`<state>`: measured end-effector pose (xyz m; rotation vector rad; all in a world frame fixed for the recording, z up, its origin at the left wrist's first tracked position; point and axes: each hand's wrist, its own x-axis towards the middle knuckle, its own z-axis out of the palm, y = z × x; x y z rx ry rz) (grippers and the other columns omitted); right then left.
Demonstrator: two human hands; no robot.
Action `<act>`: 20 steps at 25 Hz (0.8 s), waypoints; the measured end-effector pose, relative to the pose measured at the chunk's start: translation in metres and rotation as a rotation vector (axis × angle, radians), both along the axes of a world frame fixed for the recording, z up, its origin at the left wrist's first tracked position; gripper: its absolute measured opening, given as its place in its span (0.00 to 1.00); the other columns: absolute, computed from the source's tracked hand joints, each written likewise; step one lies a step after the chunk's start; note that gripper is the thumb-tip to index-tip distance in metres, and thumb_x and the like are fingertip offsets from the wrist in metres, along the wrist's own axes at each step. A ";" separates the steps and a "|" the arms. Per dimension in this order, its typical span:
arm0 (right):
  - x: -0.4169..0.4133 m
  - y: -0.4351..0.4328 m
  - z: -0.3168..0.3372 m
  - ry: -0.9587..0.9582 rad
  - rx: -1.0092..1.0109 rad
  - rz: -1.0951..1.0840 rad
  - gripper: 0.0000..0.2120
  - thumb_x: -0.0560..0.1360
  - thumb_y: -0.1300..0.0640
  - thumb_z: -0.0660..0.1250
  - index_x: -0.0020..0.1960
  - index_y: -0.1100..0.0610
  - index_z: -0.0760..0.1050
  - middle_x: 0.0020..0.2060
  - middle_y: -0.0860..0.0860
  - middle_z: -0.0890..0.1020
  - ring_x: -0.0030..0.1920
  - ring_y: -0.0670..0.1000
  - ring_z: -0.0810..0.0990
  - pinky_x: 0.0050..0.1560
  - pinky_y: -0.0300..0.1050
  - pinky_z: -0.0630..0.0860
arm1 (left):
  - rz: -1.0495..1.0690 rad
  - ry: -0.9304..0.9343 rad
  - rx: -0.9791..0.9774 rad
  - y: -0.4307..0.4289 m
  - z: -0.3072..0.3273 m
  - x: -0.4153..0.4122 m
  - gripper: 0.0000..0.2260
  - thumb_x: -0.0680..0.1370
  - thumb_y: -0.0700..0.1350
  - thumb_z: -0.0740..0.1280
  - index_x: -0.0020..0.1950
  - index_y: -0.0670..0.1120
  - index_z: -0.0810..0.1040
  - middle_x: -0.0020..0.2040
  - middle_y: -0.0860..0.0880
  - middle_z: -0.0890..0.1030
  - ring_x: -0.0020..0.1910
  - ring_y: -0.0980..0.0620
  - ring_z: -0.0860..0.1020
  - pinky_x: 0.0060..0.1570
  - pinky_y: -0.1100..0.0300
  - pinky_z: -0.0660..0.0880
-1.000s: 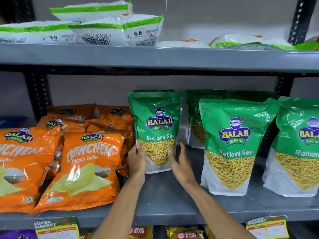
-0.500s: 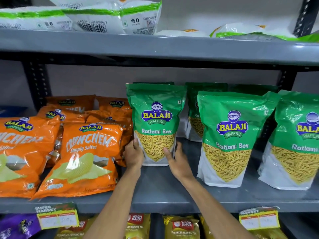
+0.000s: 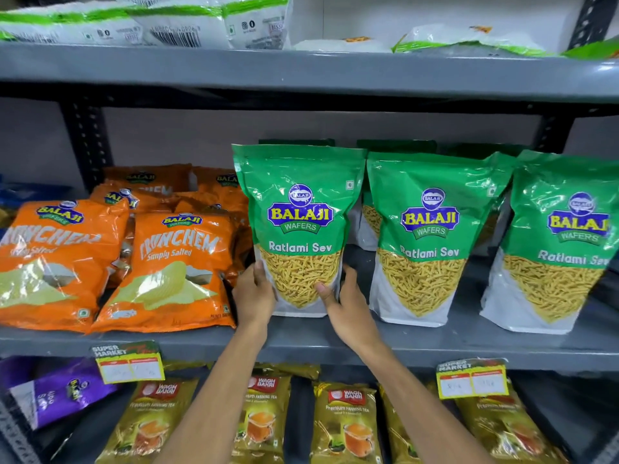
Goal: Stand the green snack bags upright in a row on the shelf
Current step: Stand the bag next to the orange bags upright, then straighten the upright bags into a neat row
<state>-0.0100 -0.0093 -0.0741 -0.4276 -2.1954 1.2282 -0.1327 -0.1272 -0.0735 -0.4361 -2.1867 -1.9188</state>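
Pulled forward since a moment ago, the green bag (image 3: 299, 226) is standing upright at center frame on the grey shelf (image 3: 435, 343), beside two more green bags (image 3: 432, 236). Both hands are half-curled, clasping its lower sides: left hand (image 3: 254, 296), right hand (image 3: 348, 299).

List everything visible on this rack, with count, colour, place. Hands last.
green Ratlami Sev pouches: three in front, upright, middle shelf right; more behind, count unclear
orange Crunchem chip bags: two in front, leaning, middle shelf left; several behind
white-and-green flat packs: several, lying on top shelf
gold Wagh Bakri tea packs: at least four, bottom shelf
purple snack bag: one, bottom shelf left
yellow price tags: two, on middle shelf's front edge
grey metal shelf: three levels visible
left hand: on leftmost front pouch's lower left edge
right hand: on its lower right edge
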 end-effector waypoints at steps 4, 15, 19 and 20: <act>0.011 -0.006 0.003 0.009 -0.026 0.035 0.26 0.81 0.45 0.65 0.74 0.53 0.61 0.68 0.53 0.79 0.69 0.55 0.78 0.66 0.54 0.75 | 0.031 0.012 0.018 -0.006 0.002 0.013 0.19 0.85 0.51 0.52 0.49 0.42 0.79 0.45 0.45 0.82 0.49 0.40 0.81 0.49 0.47 0.76; 0.103 0.053 0.014 0.510 0.157 -0.468 0.21 0.83 0.45 0.61 0.73 0.51 0.67 0.65 0.49 0.69 0.65 0.41 0.70 0.64 0.28 0.65 | -0.295 0.675 0.012 0.051 0.002 0.130 0.20 0.84 0.48 0.56 0.76 0.46 0.68 0.75 0.51 0.71 0.75 0.59 0.65 0.71 0.70 0.60; 0.114 0.082 0.012 0.188 -0.016 -0.414 0.28 0.83 0.43 0.57 0.78 0.55 0.61 0.74 0.55 0.69 0.77 0.55 0.66 0.75 0.62 0.63 | -0.496 0.287 -0.127 0.095 0.005 0.144 0.30 0.82 0.56 0.58 0.81 0.47 0.55 0.80 0.52 0.62 0.77 0.60 0.60 0.66 0.78 0.57; 0.115 0.087 0.013 0.141 -0.068 -0.348 0.26 0.83 0.41 0.55 0.76 0.52 0.63 0.73 0.53 0.73 0.76 0.56 0.69 0.74 0.65 0.63 | -0.512 0.222 -0.146 0.102 0.005 0.142 0.29 0.82 0.55 0.60 0.79 0.45 0.57 0.77 0.49 0.67 0.75 0.55 0.65 0.65 0.72 0.63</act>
